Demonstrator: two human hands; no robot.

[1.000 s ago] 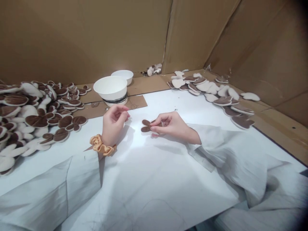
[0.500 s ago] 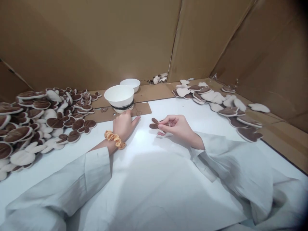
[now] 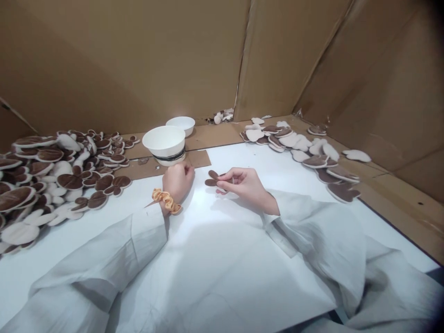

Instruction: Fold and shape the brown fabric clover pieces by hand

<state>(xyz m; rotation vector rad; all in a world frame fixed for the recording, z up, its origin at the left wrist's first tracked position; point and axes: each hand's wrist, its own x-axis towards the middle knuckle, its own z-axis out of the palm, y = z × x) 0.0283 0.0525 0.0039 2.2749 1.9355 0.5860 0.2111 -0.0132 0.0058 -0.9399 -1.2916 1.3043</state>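
Observation:
Between the thumb and fingers of my right hand point(image 3: 241, 182) is a brown fabric piece point(image 3: 212, 179) with rounded lobes, held just above the white tabletop. My left hand point(image 3: 177, 179), with an orange scrunchie point(image 3: 166, 200) at the wrist, is at the front of a white bowl point(image 3: 164, 140) that has a black band. Its thumb and fingers are drawn together; anything between them is too small or hidden to make out. A second, smaller white bowl point(image 3: 181, 124) stands behind the first.
A large heap of brown and white plush pieces point(image 3: 69, 180) covers the left side. More such pieces point(image 3: 315, 161) lie in a loose pile at the right back. Cardboard walls point(image 3: 138, 60) enclose the back and right, with a cardboard strip point(image 3: 215, 134) along their foot.
My left thumb, stretched out before, has closed in against the fingers. My right hand still holds the brown piece. The whole view has shifted slightly, moving the background leftward.

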